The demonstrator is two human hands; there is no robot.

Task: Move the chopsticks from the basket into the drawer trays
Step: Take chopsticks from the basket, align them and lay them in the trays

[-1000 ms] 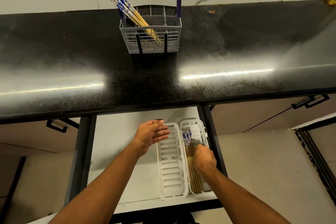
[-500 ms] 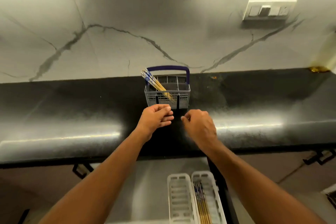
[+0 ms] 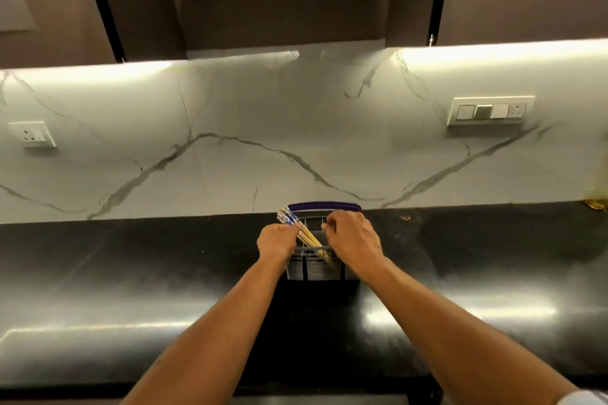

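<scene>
Both my hands at basket [image 3: 314, 268] rim: left hand [image 3: 275, 242] grips chopsticks [image 3: 297, 229], right hand [image 3: 353, 240] curled, contents unclear; worktop [image 3: 131, 289] open either side.

Glossy black stone countertop [image 3: 131, 289], grey plastic basket [image 3: 297, 268], wooden chopsticks [image 3: 306, 235]

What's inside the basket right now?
Chopsticks lean left in the basket, blue ends up. The left hand grips them; the right hand covers the right compartments.

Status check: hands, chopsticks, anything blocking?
Left hand grips chopsticks in the basket. Right hand over the rim, grip unclear. Nothing blocking.
</scene>
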